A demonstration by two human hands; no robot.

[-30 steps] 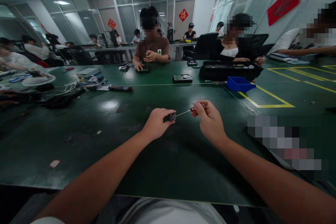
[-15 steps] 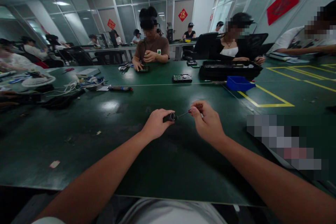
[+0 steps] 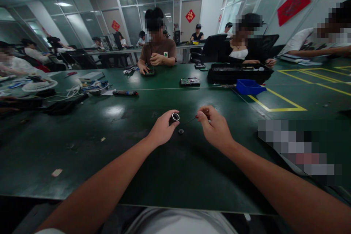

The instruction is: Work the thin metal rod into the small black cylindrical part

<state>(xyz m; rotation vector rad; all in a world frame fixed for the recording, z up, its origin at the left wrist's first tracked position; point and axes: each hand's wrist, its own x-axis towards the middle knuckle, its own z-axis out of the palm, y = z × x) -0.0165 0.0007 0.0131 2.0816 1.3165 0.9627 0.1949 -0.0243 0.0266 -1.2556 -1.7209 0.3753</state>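
My left hand (image 3: 162,128) is closed around a short black tube (image 3: 174,118), whose round open end with a pale ring faces me and to the right. In my right hand (image 3: 214,126) is a thin screwdriver (image 3: 196,117); its reddish handle lies mostly hidden in the fingers. The slim shaft points left toward the tube, with a gap between them. Below the tube's mouth, a small dark round part (image 3: 181,131) shows against the table, apart from both hands.
A blue bin (image 3: 250,87) and a long black case (image 3: 240,74) stand at the far right of the green table (image 3: 178,186). A circuit-board device (image 3: 189,82) lies ahead. Cables and a white fan-like part (image 3: 40,85) are at left. Co-workers sit opposite.
The small round part has come away from the tube's end and now shows below it. My left hand has turned the tube's mouth more toward me; the screwdriver has shifted slightly.
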